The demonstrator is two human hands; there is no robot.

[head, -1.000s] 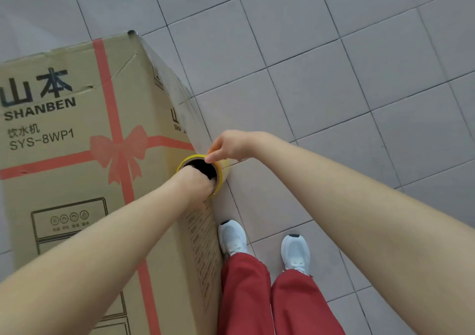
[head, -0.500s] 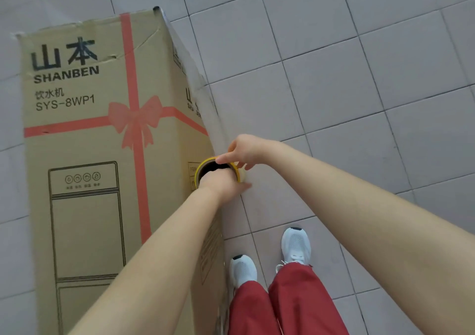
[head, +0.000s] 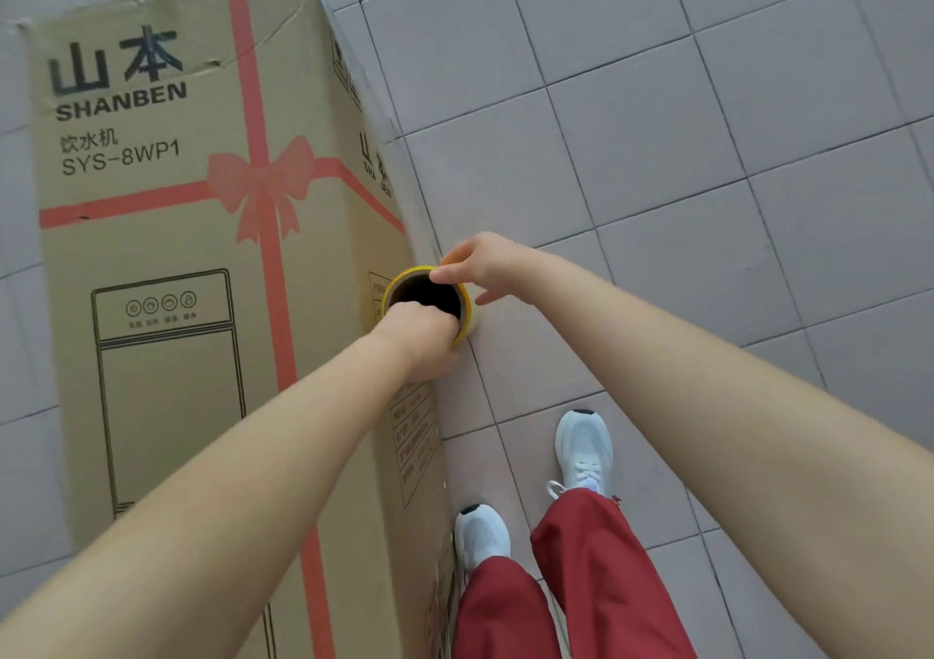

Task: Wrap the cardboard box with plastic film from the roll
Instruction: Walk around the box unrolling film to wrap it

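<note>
Faces a tall cardboard box (head: 177,254), upright on the tiled floor (head: 657,178) at left, its printed front showing no film that can be made out. Holds the yellow-rimmed roll (head: 404,275) at the box's right face, left hand (head: 419,335) hooked into the core, right hand (head: 480,264) pinching the rim. Seems early, most turns left.
</note>
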